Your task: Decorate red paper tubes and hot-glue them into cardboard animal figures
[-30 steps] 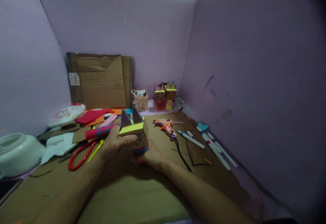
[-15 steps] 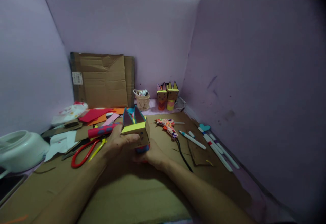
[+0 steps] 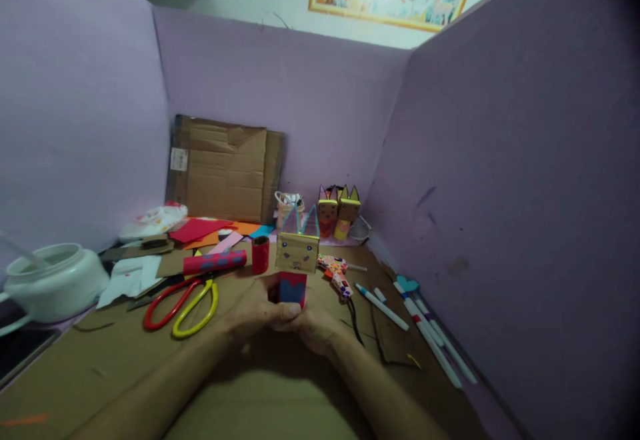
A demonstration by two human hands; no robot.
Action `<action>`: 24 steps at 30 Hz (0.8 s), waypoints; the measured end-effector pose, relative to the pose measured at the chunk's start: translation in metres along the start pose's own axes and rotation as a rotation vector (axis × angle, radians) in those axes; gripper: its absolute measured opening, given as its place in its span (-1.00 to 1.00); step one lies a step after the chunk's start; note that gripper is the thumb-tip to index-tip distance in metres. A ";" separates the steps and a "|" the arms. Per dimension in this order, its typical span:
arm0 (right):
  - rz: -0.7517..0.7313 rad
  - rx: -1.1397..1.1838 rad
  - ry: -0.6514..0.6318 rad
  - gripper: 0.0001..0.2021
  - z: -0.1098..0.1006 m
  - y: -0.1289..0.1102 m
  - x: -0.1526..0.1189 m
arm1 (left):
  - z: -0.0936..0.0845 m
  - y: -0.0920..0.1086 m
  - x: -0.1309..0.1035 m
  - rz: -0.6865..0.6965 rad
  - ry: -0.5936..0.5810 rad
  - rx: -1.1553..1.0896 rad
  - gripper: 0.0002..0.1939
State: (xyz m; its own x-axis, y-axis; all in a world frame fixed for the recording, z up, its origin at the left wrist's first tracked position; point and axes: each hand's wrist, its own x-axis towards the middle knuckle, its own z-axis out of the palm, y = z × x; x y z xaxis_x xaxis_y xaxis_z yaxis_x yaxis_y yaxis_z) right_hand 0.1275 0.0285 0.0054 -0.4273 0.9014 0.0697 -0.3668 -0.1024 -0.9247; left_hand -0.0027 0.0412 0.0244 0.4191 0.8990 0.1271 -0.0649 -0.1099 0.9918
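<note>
Closest to the viewer, at the bottom of the frame, bare forearms run in over a brown cardboard sheet (image 3: 260, 393). Just below centre, the left hand (image 3: 260, 310) and the right hand (image 3: 320, 323) meet around the lower end of a cardboard cat figure (image 3: 297, 255), their fingers curled on its red tube body, the left thumb lying across the front; the fingertips behind are hidden. The figure is upright, its boxy head facing the camera, with blue-edged pointed ears and a blue heart on the body.

At the left edge is a white ceramic pot (image 3: 60, 290). Left of the hands lie scissors (image 3: 209, 282) with one red and one yellow handle. Right of the hands are a capped-off blue marker (image 3: 383, 308), a row of white-barrelled markers (image 3: 430, 343) and a blue paper heart (image 3: 407, 283).

Slightly farther, a red tube with bluish patches (image 3: 215, 262) lies on its side, near a short red tube (image 3: 260, 257) standing upright. A flower-patterned glue gun (image 3: 341, 280) lies right of the figure.

Beyond, left of centre, are coloured paper sheets (image 3: 197, 229). Two similar cat figures (image 3: 349, 211) stand right of centre at the back, while flattened cardboard (image 3: 225, 173) leans against the purple rear wall (image 3: 280, 80).
</note>
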 end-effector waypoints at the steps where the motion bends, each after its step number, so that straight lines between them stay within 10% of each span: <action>1: 0.016 -0.019 -0.025 -0.60 -0.001 -0.002 0.000 | 0.001 -0.001 -0.001 0.011 0.015 0.000 -0.61; 6: 0.175 -0.289 -0.126 -0.59 -0.023 -0.030 -0.008 | 0.000 -0.001 -0.003 0.014 0.055 -0.107 -0.61; 13: -0.297 -0.218 0.442 -0.38 -0.066 -0.054 -0.007 | 0.009 -0.004 -0.005 -0.081 0.171 -0.083 -0.69; 24: -0.290 -0.006 0.244 -0.32 -0.036 -0.048 -0.009 | 0.021 -0.020 -0.004 -0.014 0.083 0.024 -0.62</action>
State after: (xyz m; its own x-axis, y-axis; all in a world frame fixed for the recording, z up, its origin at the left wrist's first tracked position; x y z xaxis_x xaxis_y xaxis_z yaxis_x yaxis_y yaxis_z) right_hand 0.1787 0.0411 0.0351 -0.0965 0.9663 0.2388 -0.4384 0.1741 -0.8818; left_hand 0.0163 0.0310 0.0045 0.3436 0.9324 0.1123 -0.0368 -0.1061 0.9937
